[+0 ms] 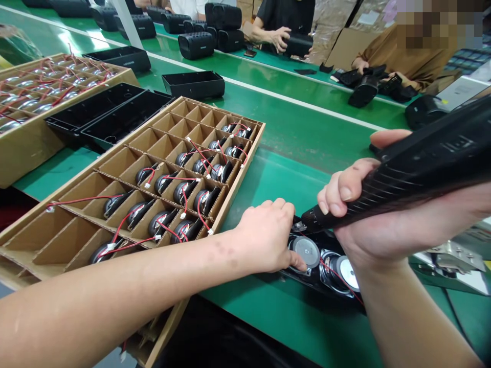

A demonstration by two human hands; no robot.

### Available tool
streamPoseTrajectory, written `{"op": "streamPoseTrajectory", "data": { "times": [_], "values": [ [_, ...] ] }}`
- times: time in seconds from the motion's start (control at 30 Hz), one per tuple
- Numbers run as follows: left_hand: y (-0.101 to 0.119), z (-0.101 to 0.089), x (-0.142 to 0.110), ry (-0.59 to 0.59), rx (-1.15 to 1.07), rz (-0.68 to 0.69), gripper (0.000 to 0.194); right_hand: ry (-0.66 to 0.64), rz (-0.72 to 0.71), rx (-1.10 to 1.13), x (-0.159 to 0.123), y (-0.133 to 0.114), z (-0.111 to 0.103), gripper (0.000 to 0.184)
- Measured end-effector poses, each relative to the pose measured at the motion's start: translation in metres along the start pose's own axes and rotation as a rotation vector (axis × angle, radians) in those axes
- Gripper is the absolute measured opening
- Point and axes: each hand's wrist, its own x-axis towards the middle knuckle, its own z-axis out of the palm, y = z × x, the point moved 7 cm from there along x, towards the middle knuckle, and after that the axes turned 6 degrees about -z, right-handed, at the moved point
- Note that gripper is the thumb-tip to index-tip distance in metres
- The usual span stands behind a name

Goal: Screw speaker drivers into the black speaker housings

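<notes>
My right hand (368, 214) is wrapped round a black electric screwdriver (418, 168), whose tip points down and left to the edge of a black speaker housing (326, 286) on the green belt. Two round speaker drivers (307, 251) with red wires sit in that housing. My left hand (268, 235) rests on the housing's left end, fingers curled down, thumb touching the left driver.
A cardboard divider tray (115, 204) holding several speaker drivers with red wires lies to the left. Another such tray (30, 133) and empty black housings (111, 112) lie behind it. Other people's hands (280, 38) work on black speakers across the green conveyor (299, 128).
</notes>
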Motion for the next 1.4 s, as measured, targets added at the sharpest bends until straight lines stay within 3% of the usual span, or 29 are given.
{"op": "streamPoseTrajectory", "data": {
  "times": [0.23, 0.5, 1.3, 1.4],
  "values": [
    [-0.001, 0.000, 0.001, 0.002, 0.007, 0.005, 0.072, 0.023, -0.017, -0.013, -0.001, 0.000, 0.001, 0.066],
    [0.000, 0.000, 0.001, -0.002, 0.006, 0.009, 0.077, -0.033, -0.009, 0.019, -0.003, 0.007, 0.002, 0.073],
    [0.000, -0.004, -0.002, 0.025, 0.045, -0.015, 0.079, -0.177, 0.080, 0.178, -0.022, 0.029, 0.011, 0.069],
    [0.000, -0.002, -0.003, 0.036, 0.060, -0.010, 0.080, -0.183, 0.074, 0.185, -0.019, 0.020, 0.014, 0.067]
  ]
}}
